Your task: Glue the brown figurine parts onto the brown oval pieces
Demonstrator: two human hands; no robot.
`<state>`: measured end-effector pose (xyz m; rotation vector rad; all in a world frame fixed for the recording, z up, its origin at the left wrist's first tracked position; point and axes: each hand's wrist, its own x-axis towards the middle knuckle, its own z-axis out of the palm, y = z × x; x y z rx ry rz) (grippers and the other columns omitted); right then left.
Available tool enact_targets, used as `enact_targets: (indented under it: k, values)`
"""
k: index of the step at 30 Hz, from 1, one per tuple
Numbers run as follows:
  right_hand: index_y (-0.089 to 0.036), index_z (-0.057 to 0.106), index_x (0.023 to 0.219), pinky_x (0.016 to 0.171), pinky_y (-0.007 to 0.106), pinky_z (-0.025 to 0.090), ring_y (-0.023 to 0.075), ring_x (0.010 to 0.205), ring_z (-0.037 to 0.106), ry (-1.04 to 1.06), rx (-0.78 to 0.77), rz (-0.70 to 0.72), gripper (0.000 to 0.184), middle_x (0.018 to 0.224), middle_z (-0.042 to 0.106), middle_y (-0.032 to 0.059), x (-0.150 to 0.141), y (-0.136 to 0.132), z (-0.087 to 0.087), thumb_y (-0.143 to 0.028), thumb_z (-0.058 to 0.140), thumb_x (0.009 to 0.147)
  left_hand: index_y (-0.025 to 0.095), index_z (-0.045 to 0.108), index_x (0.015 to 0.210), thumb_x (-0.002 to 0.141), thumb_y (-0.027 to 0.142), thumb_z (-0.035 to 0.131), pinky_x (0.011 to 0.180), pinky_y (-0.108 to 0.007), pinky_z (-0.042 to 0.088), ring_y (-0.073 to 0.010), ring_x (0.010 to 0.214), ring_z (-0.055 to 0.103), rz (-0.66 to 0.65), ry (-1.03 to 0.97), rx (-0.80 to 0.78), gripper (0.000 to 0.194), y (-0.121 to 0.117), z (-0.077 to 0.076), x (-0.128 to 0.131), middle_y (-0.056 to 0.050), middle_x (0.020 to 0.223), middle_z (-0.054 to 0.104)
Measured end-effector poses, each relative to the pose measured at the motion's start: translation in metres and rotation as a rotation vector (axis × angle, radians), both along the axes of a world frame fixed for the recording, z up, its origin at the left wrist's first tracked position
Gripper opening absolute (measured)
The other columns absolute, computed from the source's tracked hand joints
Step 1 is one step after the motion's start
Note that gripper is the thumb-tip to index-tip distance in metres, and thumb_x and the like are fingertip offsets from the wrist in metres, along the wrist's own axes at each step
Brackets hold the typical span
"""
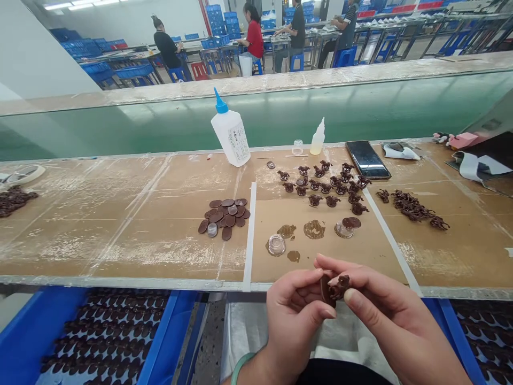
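My left hand (294,310) pinches a brown oval base (326,291) on its edge, just past the table's front edge. Fingers of my right hand (377,299) are closed on a small brown horse-like figurine (340,287), which meets the face of the base. Whether the two are joined, I cannot tell. Beyond my hands, a loose brown oval (351,222) rests on a clear round dish (343,230). Another clear dish (276,245) sits near wet patches (314,229) on the board. Several figurines on bases (325,188) stand farther back.
Brown ovals (226,216) lie piled at the left; loose figurines (414,206) are heaped at the right. A white bottle (232,133), a small dropper bottle (318,138) and a phone (367,159) line the back. Blue trays (160,331) flank my lap. People sit beyond the partition.
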<state>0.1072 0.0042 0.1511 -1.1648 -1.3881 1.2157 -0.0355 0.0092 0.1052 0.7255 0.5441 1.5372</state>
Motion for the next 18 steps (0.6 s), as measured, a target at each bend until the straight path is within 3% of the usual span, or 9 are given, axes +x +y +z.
enact_targets:
  k: [8, 18]
  values:
    - [-0.035, 0.079, 0.102, 0.096, 0.019, 0.058, 0.0173, 0.116, 0.073, -0.07, 0.063, -0.003, 0.012, 0.128, 0.075, -0.0004, 0.0013, 0.001, -0.0022, -0.035, 0.068, 0.098, 0.028, 0.084, 0.105, 0.072, 0.027, 0.096, 0.08, -0.013, 0.062, -0.0126, 0.085, 0.08, 0.035, 0.043, -0.007, 0.035, 0.0002, -0.0007, 0.0016, 0.001, 0.096, 0.085]
    - [-0.027, 0.078, 0.107, 0.096, 0.035, 0.063, 0.0268, 0.117, 0.073, -0.096, 0.029, 0.014, 0.016, 0.131, 0.073, 0.009, 0.0078, -0.0037, -0.0084, -0.036, 0.068, 0.098, 0.029, 0.086, 0.098, 0.065, 0.036, 0.098, 0.068, -0.015, 0.061, -0.0125, 0.071, 0.076, 0.088, 0.109, -0.037, 0.036, 0.0007, -0.0003, 0.0024, -0.002, 0.083, 0.083]
